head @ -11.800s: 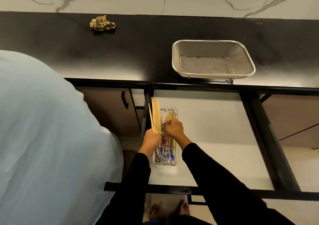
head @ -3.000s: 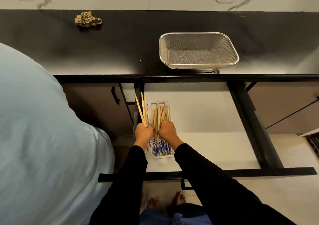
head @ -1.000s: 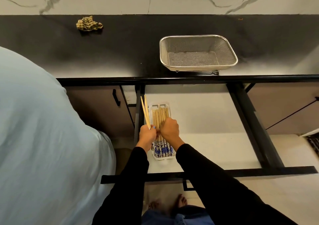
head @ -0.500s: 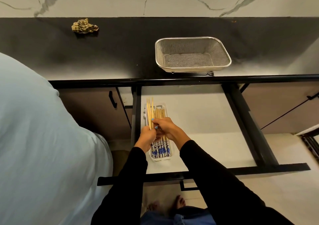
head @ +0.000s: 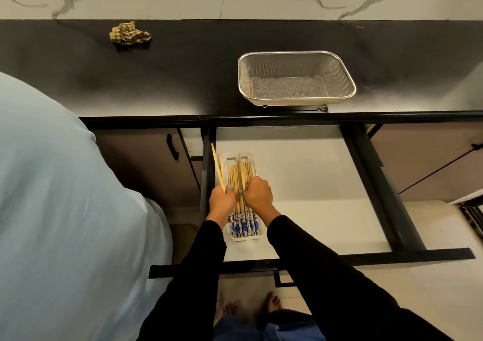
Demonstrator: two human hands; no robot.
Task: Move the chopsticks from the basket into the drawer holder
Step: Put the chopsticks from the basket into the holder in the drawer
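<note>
A white plastic holder (head: 245, 238) lies in the open drawer (head: 300, 184), filled with several wooden chopsticks (head: 239, 176) that have blue-patterned ends. My left hand (head: 221, 201) is closed around two loose chopsticks (head: 217, 167) that point away from me, just left of the holder. My right hand (head: 257, 194) is closed on one or two chopsticks over the middle of the holder, their tips lying among the others. The metal mesh basket (head: 296, 78) stands on the black counter with nothing inside.
A crumpled checked cloth (head: 129, 33) lies at the counter's back left. A pale blue garment (head: 65, 210) fills the left side. The drawer's black frame (head: 379, 184) runs along its right and front. Bare feet (head: 251, 304) stand on the floor below.
My left hand's bundle has shrunk from several chopsticks to two. Over the last second my right hand took one across and lowered it onto the holder.
</note>
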